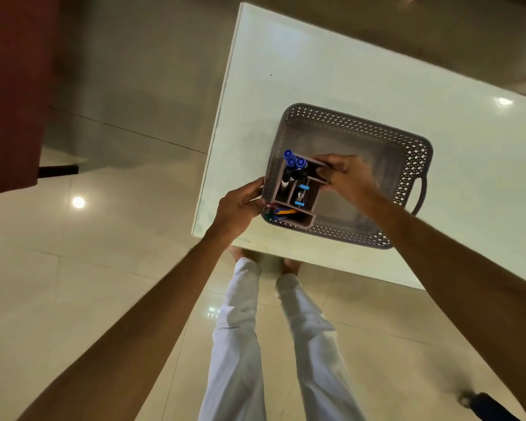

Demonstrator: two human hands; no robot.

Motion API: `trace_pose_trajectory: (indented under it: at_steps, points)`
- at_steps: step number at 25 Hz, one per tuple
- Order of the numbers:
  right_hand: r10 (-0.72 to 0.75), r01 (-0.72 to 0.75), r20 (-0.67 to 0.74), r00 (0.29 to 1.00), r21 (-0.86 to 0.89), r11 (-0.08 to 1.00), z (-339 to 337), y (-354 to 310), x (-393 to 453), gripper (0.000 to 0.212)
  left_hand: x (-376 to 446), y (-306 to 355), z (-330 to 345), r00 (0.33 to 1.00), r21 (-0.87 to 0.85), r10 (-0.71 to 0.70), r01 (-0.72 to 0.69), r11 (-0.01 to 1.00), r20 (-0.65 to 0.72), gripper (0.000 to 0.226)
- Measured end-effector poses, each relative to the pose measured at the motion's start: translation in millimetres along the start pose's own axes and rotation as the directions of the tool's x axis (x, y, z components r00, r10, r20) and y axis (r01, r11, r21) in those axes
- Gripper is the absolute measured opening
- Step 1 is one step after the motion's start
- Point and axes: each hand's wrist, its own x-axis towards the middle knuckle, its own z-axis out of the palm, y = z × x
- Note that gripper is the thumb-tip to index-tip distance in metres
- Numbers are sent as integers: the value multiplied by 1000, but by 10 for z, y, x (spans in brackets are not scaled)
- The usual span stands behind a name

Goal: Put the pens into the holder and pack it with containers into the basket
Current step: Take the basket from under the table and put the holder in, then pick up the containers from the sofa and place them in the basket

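I noted the holder point(292, 189), pens point(293, 162) upright, held between both hands at the basket point(377, 135)'s near-left corner, long axis running near-to-far: left hand point(240, 205) gripping its left wall, right hand point(343, 174) pinching its right rim, equally near.

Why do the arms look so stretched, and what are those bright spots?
Head view: the wide-angle lens bends the table edges and stretches the forearms near the frame's border; the bright spots are lamp reflections on the glossy floor and tabletop; the basket stays fairly sharp.
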Motion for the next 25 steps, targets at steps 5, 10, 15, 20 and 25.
trace_pose_trajectory:
  at_steps: [5, 10, 15, 20, 25]
  points:
    - [25, -22, 92, 995, -37, 999, -77, -45, -22, 35, -24, 84, -1, 1000, 72, 19, -17, 997, -22, 52]
    - [-97, 114, 63, 993, -380, 918, -323, -557, -418, 50, -442, 562, -255, 989, 273, 129, -106, 956, -67, 46]
    - [-257, 224, 21, 966, -559, 798, -1000, -1634, -1069, 41, -1279, 1574, -814, 927, 481, 366, -284, 829, -84, 46]
    - [-392, 271, -108, 914, -557, 785, -1557, -2643, -2083, 54, -2411, 2645, -1193, 836, 617, 538, -369, 695, -106, 46]
    - [-547, 399, -77, 834, -600, 694, -1718, -3252, -2883, 45, -3375, 3164, -1363, 774, 623, 610, -394, 676, -172, 50]
